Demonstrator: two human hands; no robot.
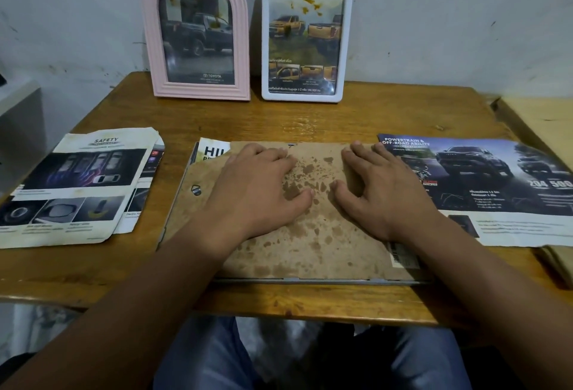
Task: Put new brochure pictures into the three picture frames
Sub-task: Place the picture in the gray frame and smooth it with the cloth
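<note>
Both hands pressed flat on a face-down frame

The left hand (pixel 260 185) and right hand (pixel 381 188) lay spread, gripping nothing, on the stained backing board (pixel 316 240) — directly beneath the fingers, mid-table (pixel 279 119)

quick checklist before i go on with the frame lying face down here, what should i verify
1. Backing board seated flat in the face-down frame: cannot tell; its top left corner looks torn, with a brochure showing there.
2. Both hands on the board: ok; left hand and right hand press down flat, fingers straight.
3. Clips holding the board: cannot tell; only a hanger ring shows.
4. Pink arched frame and white frame upright with pictures: ok.
5. Spare brochures within reach: ok; safety brochure to the left, powertrain brochure to the right.
</note>
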